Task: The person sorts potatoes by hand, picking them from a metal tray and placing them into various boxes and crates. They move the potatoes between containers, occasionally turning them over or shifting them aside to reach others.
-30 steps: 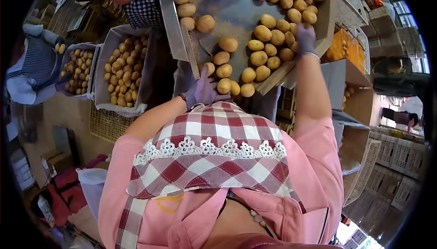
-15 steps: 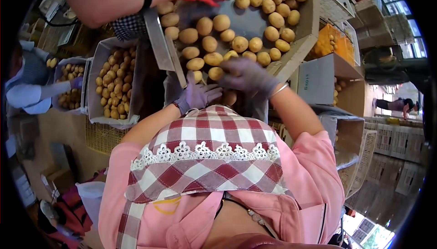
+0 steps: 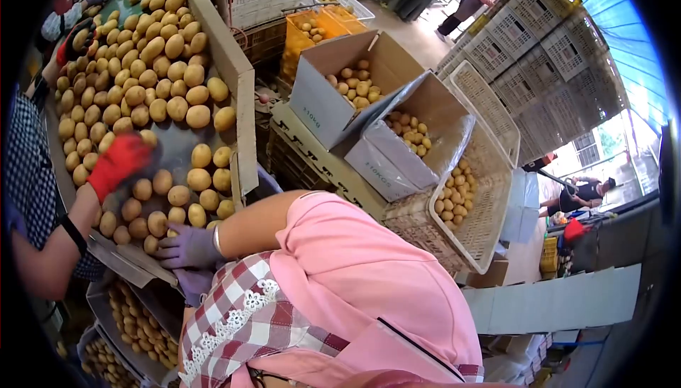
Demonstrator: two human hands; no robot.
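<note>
A sorting table with raised edges [image 3: 246, 132] holds many potatoes [image 3: 159, 69]. At its near end lies my right hand [image 3: 188, 246] in a purple-grey glove, fingers stretched out at the edge beside several potatoes [image 3: 177, 215]. I see no potato in its grasp. Just below it is my left hand [image 3: 193, 285], also gloved and partly covered by my right hand and apron; its fingers are not clear. A co-worker's red-gloved hand [image 3: 122, 164], blurred, is over the left of the table's bare patch.
To the right stand cardboard boxes [image 3: 330, 108] with potatoes, a plastic-lined box [image 3: 390, 164] and a white crate [image 3: 489, 246] of potatoes. Lined bins [image 3: 99, 303] of potatoes stand lower left. Stacked crates [image 3: 532, 69] rise behind. Other people work farther off.
My view has swung to the right, bringing the boxes and stacked crates into fuller sight. My right hand, blurred over the potatoes before, now lies at the table's near edge.
</note>
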